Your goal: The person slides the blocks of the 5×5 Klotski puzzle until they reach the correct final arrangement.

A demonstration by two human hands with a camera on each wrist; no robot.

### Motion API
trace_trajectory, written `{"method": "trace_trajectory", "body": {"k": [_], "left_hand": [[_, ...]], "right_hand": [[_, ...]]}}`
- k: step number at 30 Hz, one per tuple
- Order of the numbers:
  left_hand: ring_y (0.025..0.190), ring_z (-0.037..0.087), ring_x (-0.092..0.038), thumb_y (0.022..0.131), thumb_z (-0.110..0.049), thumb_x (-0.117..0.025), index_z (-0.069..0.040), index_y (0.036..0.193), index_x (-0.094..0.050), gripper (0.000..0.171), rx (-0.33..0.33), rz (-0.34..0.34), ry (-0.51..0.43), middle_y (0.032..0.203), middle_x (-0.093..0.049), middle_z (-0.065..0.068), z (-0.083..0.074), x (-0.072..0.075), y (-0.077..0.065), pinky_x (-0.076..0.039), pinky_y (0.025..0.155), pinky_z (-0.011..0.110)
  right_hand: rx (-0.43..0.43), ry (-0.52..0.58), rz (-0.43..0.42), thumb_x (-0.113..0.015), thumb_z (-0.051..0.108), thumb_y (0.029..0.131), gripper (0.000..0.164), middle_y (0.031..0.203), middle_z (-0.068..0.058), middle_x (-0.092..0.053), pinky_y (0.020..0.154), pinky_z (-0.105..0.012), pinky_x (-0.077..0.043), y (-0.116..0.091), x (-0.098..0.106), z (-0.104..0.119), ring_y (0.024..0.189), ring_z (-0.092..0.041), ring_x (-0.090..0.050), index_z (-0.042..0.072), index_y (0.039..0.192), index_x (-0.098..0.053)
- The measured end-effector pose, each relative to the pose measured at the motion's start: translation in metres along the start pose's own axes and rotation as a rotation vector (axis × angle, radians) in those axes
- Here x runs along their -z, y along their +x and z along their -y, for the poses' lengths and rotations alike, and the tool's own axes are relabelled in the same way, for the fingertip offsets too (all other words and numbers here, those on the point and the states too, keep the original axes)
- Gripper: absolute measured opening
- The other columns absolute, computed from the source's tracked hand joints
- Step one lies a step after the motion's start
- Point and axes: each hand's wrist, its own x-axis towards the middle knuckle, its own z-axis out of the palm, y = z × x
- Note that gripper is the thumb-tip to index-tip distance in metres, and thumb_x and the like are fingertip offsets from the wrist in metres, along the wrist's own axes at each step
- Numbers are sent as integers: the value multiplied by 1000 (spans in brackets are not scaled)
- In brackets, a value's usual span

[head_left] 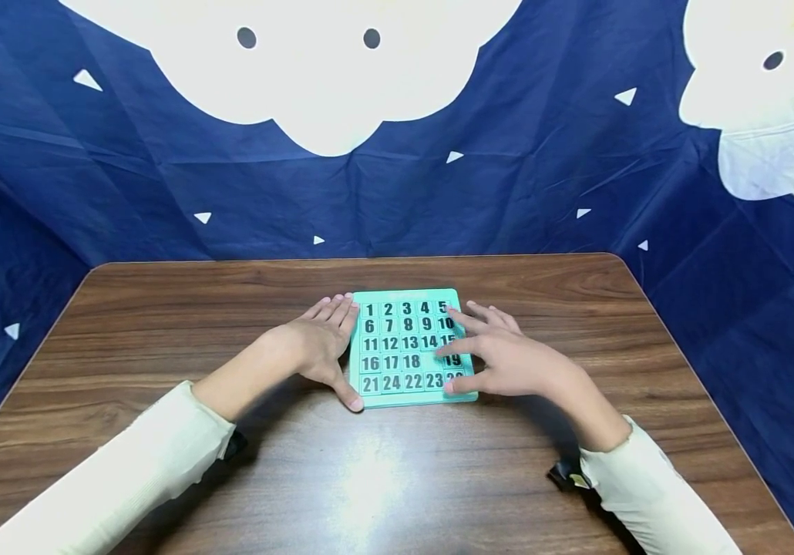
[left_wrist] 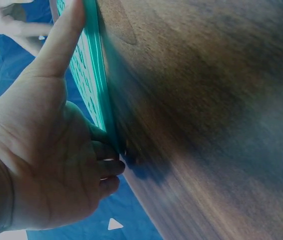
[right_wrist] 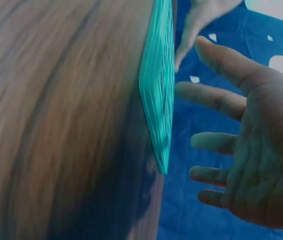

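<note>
A mint-green sliding number puzzle (head_left: 407, 399) lies flat on the table, its numbered tiles facing up. The fourth row has a gap between 18 and 19; the bottom row reads 21, 24, 22, 23, with the last tile partly covered by a finger. Along the puzzle's left edge rests my left hand (head_left: 310, 347), fingers straight toward the far corner and thumb at the near one. My right hand (head_left: 511, 358) is over the right side with fingers spread, index finger near the gap. In the right wrist view, the right fingers (right_wrist: 214, 142) appear raised off the puzzle.
The brown wood-grain table (head_left: 161, 331) extends around the puzzle, with a bright glare spot in front. Behind it hangs a dark blue cloth (head_left: 404, 200) with white cloud shapes and small triangles. Dark wrist devices show at both light sleeves (head_left: 133, 462).
</note>
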Motion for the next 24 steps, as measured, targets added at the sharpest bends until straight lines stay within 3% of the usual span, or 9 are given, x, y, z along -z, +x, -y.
{"method": "trace_trajectory", "body": {"k": [4, 10, 15, 24], "left_hand": [[178, 44, 5, 73, -90, -86, 8, 178, 3, 169, 3, 8, 12, 187, 10, 31, -1, 1, -1, 1, 148, 55], [178, 45, 4, 71, -91, -86, 8, 177, 2, 170, 4, 1, 1, 187, 9, 32, -2, 2, -1, 1, 148, 56], [178, 46, 4, 71, -91, -86, 8, 177, 2, 170, 14, 5, 0, 187, 9, 32, -3, 2, -1, 1, 148, 56], [178, 46, 5, 71, -88, -89, 9, 177, 3, 171, 29, 20, 11, 186, 10, 33, -7, 5, 1, 3, 148, 56]], "right_hand": [[52, 12, 69, -86, 64, 93, 77, 190, -18, -17, 134, -88, -14, 12, -6, 10, 173, -59, -13, 38, 162, -63], [29, 20, 147, -98, 65, 77, 104, 192, -16, -5, 138, -84, -8, 17, -10, 12, 175, -55, -4, 41, 168, -54], [0, 29, 174, -100, 64, 76, 104, 192, -15, -4, 138, -83, -4, 14, -8, 9, 176, -55, -2, 42, 167, -56], [-49, -10, 138, -98, 66, 78, 89, 190, -19, -17, 136, -84, -11, 3, 4, 0, 175, -56, -7, 38, 157, -68]]}}
